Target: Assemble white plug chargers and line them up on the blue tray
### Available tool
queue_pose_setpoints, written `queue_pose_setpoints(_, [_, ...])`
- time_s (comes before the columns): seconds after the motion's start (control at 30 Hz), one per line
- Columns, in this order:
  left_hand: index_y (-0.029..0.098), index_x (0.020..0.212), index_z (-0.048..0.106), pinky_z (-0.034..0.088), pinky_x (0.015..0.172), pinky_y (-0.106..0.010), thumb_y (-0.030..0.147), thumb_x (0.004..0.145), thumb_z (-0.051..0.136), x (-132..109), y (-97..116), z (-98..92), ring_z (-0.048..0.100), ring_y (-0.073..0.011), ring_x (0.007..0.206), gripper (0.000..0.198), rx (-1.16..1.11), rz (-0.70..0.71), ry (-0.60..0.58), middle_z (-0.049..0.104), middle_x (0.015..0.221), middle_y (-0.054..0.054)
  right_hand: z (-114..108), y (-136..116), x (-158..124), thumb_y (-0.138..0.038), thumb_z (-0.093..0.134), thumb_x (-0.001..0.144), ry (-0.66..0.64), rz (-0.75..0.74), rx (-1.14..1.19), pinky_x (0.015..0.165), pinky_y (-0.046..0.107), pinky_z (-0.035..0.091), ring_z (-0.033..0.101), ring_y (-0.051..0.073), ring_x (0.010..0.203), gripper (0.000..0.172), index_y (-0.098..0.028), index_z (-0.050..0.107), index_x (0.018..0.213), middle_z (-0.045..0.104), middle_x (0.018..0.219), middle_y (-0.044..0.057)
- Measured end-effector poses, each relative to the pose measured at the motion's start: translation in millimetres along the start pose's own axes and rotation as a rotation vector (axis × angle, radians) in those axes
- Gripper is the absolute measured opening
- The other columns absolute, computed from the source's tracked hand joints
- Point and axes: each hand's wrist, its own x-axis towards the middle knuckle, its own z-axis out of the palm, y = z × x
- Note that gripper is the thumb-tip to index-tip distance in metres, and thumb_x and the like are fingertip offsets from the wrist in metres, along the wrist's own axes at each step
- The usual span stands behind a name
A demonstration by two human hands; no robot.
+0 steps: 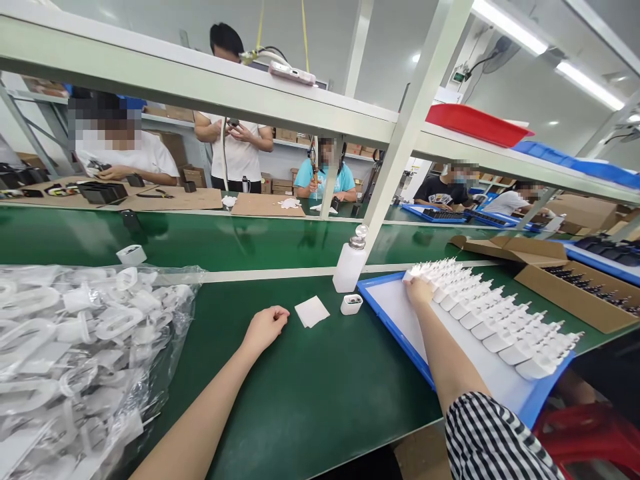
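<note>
My left hand (268, 328) rests low over the green bench, its fingers curled together with nothing visible in them. Just right of it lies a small stack of white paper squares (312, 312). At the far left corner of a blue-rimmed tray (395, 339), my right hand (419, 292) closes on a white plastic housing (413, 273), which the fingers partly hide. Rows of similar white housings with metal prongs (493, 313) fill the tray's right part. A single open white housing (351, 305) with parts inside stands between the papers and the tray.
Behind that housing stands a white pump bottle (349, 267). A plastic bag of loose white parts (90, 360) covers the left side; another white housing (131, 255) sits beyond it. Right of the tray is a cardboard box (575, 293). A shelf beam (200, 87) crosses above; several co-workers sit or stand opposite.
</note>
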Motion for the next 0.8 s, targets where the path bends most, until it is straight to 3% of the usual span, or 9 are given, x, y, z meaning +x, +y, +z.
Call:
queue_pose_setpoints(0.13, [0.02, 0.073, 0.054, 0.038, 0.051, -0.02, 0.027, 0.064, 0.034, 0, 0, -0.1, 0.05, -0.009, 0.049, 0.023, 0.011, -0.001, -0.003, 0.056, 0.066, 0.002, -2, -2, -5, -0.032, 0.025, 0.079, -0.015, 0.035, -0.051, 0.08, 0.037, 0.027, 0.027, 0.023, 0.106, 0.038, -0.011, 0.041, 0.106, 0.037, 0.113, 0.014])
queue_pose_setpoints(0.27, [0.019, 0.073, 0.053, 0.038, 0.05, -0.019, 0.026, 0.065, 0.033, 1, 0, -0.4, 0.049, -0.0082, 0.047, 0.023, 0.008, 0.023, -0.002, 0.056, 0.065, 0.002, -8, -5, -8, -0.033, 0.024, 0.079, -0.064, 0.047, -0.109, 0.08, 0.037, 0.026, 0.025, 0.023, 0.108, 0.041, -0.009, 0.036, 0.11, 0.034, 0.116, 0.016])
queue_pose_setpoints(0.43, [0.019, 0.072, 0.054, 0.037, 0.05, -0.019, 0.023, 0.064, 0.034, 1, -1, 0.0, 0.049, -0.0077, 0.046, 0.022, 0.017, 0.046, 0.01, 0.056, 0.064, 0.002, -32, -12, -18, -0.023, 0.039, 0.073, -0.186, 0.02, -0.211, 0.07, 0.035, 0.033, 0.043, 0.024, 0.094, 0.03, -0.01, 0.05, 0.097, 0.048, 0.101, 0.016])
queue_pose_setpoints(0.53, [0.019, 0.072, 0.054, 0.037, 0.051, -0.019, 0.021, 0.064, 0.035, 1, -2, 0.9, 0.049, -0.008, 0.047, 0.021, 0.044, 0.061, 0.042, 0.056, 0.065, 0.002, -56, -29, -37, -0.016, 0.041, 0.069, -0.215, -0.047, -0.276, 0.065, 0.035, 0.034, 0.047, 0.025, 0.087, 0.023, -0.009, 0.055, 0.087, 0.053, 0.092, 0.016])
queue_pose_setpoints(0.63, [0.019, 0.071, 0.055, 0.037, 0.053, -0.019, 0.019, 0.063, 0.036, 0, -3, 1.7, 0.05, -0.0082, 0.05, 0.02, 0.05, 0.091, 0.061, 0.057, 0.065, 0.002, -77, -56, -76, -0.025, 0.039, 0.072, -0.189, -0.241, -0.292, 0.066, 0.033, 0.034, 0.047, 0.024, 0.088, 0.025, -0.011, 0.055, 0.086, 0.052, 0.093, 0.015])
queue_pose_setpoints(0.7, [0.019, 0.071, 0.055, 0.037, 0.053, -0.019, 0.018, 0.063, 0.037, -1, -3, 2.0, 0.05, -0.0084, 0.051, 0.02, 0.043, 0.093, 0.067, 0.057, 0.065, 0.002, -82, -76, -111, -0.035, 0.036, 0.073, -0.208, -0.516, -0.267, 0.062, 0.03, 0.035, 0.049, 0.023, 0.083, 0.029, -0.015, 0.056, 0.079, 0.055, 0.087, 0.012])
queue_pose_setpoints(0.8, [0.018, 0.072, 0.055, 0.037, 0.055, -0.019, 0.018, 0.063, 0.037, -4, -4, 1.8, 0.051, -0.0095, 0.055, 0.02, 0.039, 0.103, 0.078, 0.057, 0.064, 0.002, -69, -105, -170, -0.038, 0.035, 0.072, -0.277, -0.908, -0.154, 0.055, 0.026, 0.035, 0.051, 0.018, 0.071, 0.027, -0.019, 0.055, 0.072, 0.057, 0.075, 0.006])
